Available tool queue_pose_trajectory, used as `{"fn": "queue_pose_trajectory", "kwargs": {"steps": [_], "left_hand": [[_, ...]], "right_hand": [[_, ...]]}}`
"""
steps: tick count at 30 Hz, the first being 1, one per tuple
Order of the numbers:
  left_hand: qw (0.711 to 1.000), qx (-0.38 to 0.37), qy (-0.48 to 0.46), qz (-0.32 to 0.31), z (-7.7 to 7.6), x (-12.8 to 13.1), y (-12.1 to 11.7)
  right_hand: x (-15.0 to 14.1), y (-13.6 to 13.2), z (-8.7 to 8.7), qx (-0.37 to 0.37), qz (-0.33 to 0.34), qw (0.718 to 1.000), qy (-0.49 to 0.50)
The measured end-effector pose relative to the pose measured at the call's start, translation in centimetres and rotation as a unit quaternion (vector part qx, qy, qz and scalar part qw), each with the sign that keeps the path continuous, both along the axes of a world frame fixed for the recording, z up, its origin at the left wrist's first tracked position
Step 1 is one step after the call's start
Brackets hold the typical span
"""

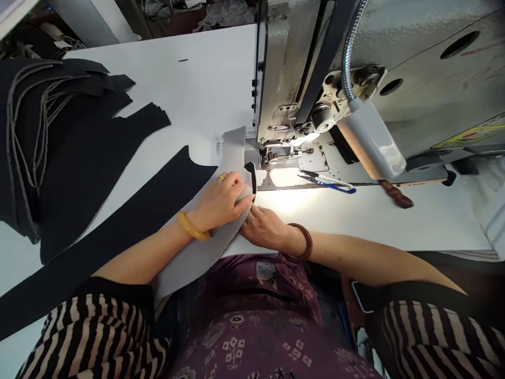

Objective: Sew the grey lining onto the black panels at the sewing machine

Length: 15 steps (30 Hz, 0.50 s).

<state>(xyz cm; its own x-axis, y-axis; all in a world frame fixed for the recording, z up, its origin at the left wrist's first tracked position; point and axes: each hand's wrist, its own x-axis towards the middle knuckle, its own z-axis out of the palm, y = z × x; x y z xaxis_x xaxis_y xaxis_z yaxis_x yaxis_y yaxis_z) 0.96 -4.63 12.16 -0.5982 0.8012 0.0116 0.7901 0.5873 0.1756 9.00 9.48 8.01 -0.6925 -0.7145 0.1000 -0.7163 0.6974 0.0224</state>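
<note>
White table (213, 79) bears black fabric pieces (98, 142) beside the sewing machine (284, 73).

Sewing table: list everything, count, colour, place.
Metal sewing machine: one, grey, upper right
Cylindrical lamp: one, white, beside machine
Flat tabletop: one, white, centre
Stacked fabric pieces: several, black, left
Long fabric strip: one, black, left
Curved fabric piece: one, grey, under hands
Thread snips: one, blue, near machine
Wooden handle: one, brown, right
Possible phone: one, black, lower right
Floral garment: one, maroon, bottom
Striped sleeves: two, black and beige, bottom
Bangles: two, yellow, brown, wrists
Left hand, right hand: two, bare, centre
</note>
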Motion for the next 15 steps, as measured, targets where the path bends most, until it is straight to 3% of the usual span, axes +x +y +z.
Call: {"fn": "queue_pose_trajectory", "kwargs": {"steps": [4,10,15], "left_hand": [[0.998,0.048,0.032,-0.027,-1.1,-0.3,-0.9],[0.992,0.043,0.044,-0.107,-1.4,-1.4,-1.7],[0.992,0.057,0.039,-0.108,-1.7,-2.0,-0.2]], "right_hand": [[-0.1,-0.1,-0.2,-0.026,-0.017,1.000,0.001],[-0.3,0.5,-0.8,-0.116,-0.060,0.990,0.056],[-0.7,1.4,-0.7,-0.120,-0.004,0.993,0.016]]}}
